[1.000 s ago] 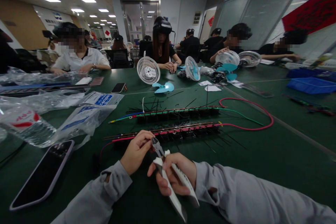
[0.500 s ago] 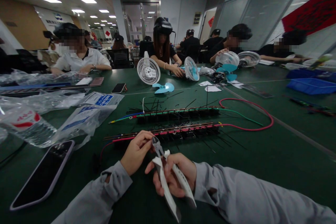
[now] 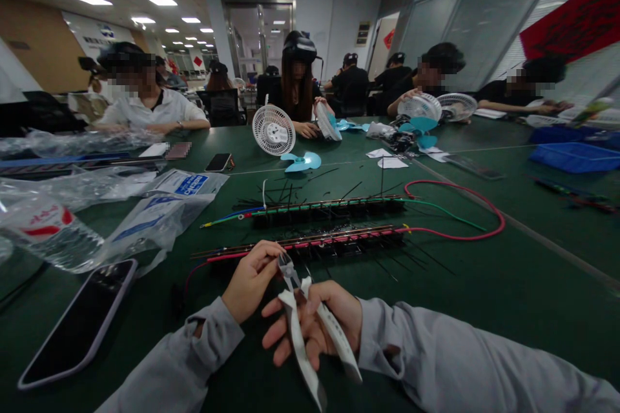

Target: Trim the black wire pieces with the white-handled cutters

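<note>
Right hand (image 3: 334,310) holds the cutters (image 3: 295,329) with their handles spread, its fingers fanned loosely about them; left hand (image 3: 252,281) is narrowed to a pinch just beside the blades — I cannot tell what, if anything, sits between its fingertips. Both are at the near side of the near strip (image 3: 358,237), which lies on the table (image 3: 513,284) alongside the far strip (image 3: 334,208), black ties (image 3: 382,174) bristling from each. My reading is that the step in hand is lining up a snip; the next move calls for a firm squeeze, left fingertips clear of the blades. For room, bare table opens to the right, beneath the red wire (image 3: 436,234) — on the left, phone (image 3: 80,329) and bag (image 3: 159,210) crowd closer. The table's near edge is out of view.
</note>
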`<action>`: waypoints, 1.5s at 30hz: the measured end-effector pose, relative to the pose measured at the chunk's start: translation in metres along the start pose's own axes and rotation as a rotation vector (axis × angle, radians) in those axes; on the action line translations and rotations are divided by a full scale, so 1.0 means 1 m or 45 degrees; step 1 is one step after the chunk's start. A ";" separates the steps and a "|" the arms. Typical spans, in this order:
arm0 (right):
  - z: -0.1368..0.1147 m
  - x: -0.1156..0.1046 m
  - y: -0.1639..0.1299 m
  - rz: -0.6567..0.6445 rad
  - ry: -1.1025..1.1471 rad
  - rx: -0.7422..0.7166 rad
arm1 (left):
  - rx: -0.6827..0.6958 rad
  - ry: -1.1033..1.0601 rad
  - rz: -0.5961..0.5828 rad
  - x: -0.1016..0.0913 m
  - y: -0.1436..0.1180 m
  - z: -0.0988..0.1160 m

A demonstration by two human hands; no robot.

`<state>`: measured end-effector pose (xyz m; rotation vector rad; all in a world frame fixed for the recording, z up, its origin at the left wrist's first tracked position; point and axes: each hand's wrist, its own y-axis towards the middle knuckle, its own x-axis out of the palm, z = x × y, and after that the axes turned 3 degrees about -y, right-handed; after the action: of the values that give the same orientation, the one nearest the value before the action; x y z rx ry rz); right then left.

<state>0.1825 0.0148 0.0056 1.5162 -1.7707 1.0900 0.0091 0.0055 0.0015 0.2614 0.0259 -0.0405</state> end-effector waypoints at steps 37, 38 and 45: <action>0.000 -0.003 0.000 -0.094 0.008 -0.024 | -0.002 0.020 -0.034 -0.003 0.000 -0.003; 0.000 -0.002 0.000 -0.091 0.005 -0.023 | 0.006 0.026 -0.033 -0.003 0.000 -0.003; 0.000 -0.002 0.000 -0.062 0.003 -0.013 | 0.007 0.025 -0.037 -0.004 0.001 -0.005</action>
<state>0.1826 0.0161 0.0041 1.5429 -1.7263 1.0568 0.0054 0.0075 -0.0028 0.2667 0.0491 -0.0666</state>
